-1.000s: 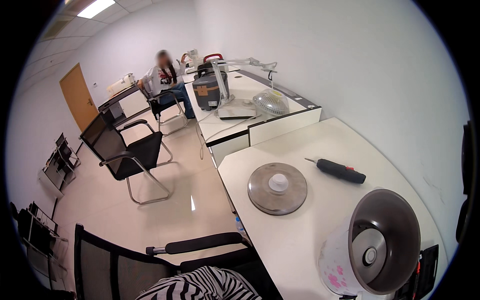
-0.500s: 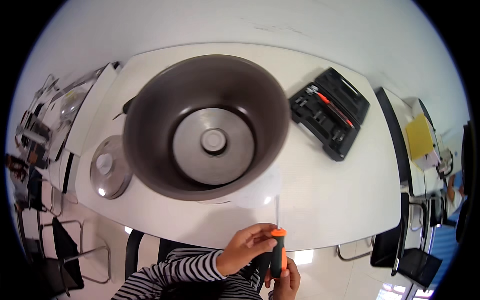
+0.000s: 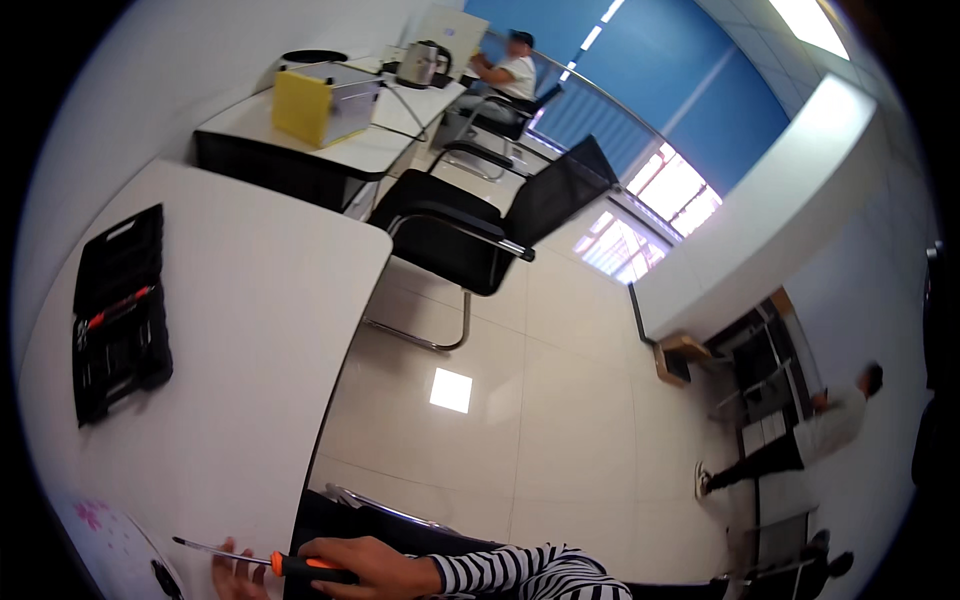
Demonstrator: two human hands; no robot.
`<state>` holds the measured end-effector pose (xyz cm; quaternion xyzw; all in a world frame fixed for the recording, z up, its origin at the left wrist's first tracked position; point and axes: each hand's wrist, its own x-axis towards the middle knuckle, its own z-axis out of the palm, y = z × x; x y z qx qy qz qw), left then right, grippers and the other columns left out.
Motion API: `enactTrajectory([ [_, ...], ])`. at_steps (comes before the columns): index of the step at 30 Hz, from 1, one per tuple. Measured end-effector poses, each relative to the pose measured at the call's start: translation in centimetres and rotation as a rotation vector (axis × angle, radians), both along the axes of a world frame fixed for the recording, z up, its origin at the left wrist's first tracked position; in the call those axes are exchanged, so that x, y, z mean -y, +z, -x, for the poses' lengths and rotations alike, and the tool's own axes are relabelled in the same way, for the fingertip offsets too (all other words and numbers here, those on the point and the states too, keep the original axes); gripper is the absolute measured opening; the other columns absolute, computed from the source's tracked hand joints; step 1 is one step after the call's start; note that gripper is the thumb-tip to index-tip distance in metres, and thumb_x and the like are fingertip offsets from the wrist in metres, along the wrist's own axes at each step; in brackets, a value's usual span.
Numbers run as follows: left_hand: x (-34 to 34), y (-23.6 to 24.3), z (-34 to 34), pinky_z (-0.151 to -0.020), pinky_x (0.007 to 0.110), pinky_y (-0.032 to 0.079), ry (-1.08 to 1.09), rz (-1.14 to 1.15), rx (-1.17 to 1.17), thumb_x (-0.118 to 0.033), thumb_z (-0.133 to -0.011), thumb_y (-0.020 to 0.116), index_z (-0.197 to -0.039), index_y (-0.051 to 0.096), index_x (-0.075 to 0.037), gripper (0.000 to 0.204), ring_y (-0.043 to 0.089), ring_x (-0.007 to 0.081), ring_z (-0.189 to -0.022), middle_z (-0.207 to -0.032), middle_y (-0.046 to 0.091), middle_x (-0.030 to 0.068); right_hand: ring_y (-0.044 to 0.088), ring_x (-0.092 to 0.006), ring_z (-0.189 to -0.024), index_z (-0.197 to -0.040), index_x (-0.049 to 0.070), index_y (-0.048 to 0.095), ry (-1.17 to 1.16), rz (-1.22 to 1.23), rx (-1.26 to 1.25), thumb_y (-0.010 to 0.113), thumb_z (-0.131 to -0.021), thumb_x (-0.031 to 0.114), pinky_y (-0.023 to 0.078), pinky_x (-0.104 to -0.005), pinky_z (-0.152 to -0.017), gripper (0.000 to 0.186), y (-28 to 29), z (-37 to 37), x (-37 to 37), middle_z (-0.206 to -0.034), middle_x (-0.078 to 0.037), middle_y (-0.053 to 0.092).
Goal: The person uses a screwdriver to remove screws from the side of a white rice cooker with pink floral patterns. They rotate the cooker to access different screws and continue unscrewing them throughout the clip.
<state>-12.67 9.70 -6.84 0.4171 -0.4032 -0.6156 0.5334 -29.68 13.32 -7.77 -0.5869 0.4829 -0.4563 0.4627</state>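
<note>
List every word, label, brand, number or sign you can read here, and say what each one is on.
No text can be read.
Pale upright panel at the back: one small mark, too blurred to read.
Black tool case: no legible lettering.
White vessel: pink flower print, no letters visible.
Orange-and-black screwdriver: no legible marking.

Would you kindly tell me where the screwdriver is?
In the head view, the screwdriver is at the lower left, gripped in the right hand beside the left hand, its tip pointing toward the flowered white pot.
</note>
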Motion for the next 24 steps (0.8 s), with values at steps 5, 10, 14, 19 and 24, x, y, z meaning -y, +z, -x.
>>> enactTrajectory([
  [5,2.0,1.1,-4.1,-0.096,0.046,0.029,0.052,0.182,0.077,-0.021,-0.085,0.047,-0.131,0.023,0.003,0.057,0.034,0.0345,-0.118,-0.136,0.024,0.0178,0.052,-0.0277,-0.063,-0.103,0.003,0.045,-0.062,0.058,-0.057,0.055,-0.077,0.021,0.04,-0.0353,-0.056,0.033,0.1,-3.0,0.4,-0.074,-0.012,0.051],
  [10,2.9,-0.7,-5.6,-0.094,0.048,0.029,0.138,0.274,0.154,-0.027,-0.085,0.045,-0.133,0.019,-0.001,0.061,0.031,0.0371,-0.121,-0.139,0.019,0.0161,0.052,-0.0276,-0.062,-0.099,0.003,0.045,-0.016,0.023,-0.016,0.055,-0.076,0.021,0.039,-0.0358,-0.056,0.03,0.2,-2.8,0.2,-0.072,-0.012,0.051],
  [14,3.5,0.3,-5.4,-0.093,0.047,0.03,0.164,0.151,0.183,-0.028,-0.085,0.043,-0.134,0.019,-0.001,0.061,0.032,0.0376,-0.119,-0.138,0.022,0.0168,0.053,-0.0262,-0.06,-0.1,0.003,0.047,0.009,-0.021,-0.005,0.056,-0.076,0.022,0.039,-0.0348,-0.053,0.032,-0.4,-2.7,0.9,-0.071,-0.012,0.052],
  [19,4.5,1.1,-4.5,-0.082,0.029,0.033,0.319,0.075,0.28,-0.04,-0.079,0.049,-0.133,0.027,-0.004,0.068,0.044,0.0193,-0.104,-0.133,0.035,0.003,0.058,-0.026,-0.068,-0.105,0.002,0.049,0.14,-0.101,-0.023,0.059,-0.077,0.02,0.046,-0.0313,-0.058,0.034,0.8,-2.2,3.2,-0.082,-0.013,0.057],
  [24,5.2,0.0,-3.9,-0.083,0.033,0.042,0.116,0.051,0.174,-0.022,-0.085,0.051,-0.127,0.032,0.004,0.053,0.054,0.0227,-0.099,-0.126,0.042,0.017,0.057,-0.0253,-0.07,-0.092,0.0,0.058,-0.025,0.042,-0.194,0.067,-0.068,0.011,0.046,-0.031,-0.061,0.028,-0.1,-1.2,4.6,-0.083,-0.013,0.058],
])
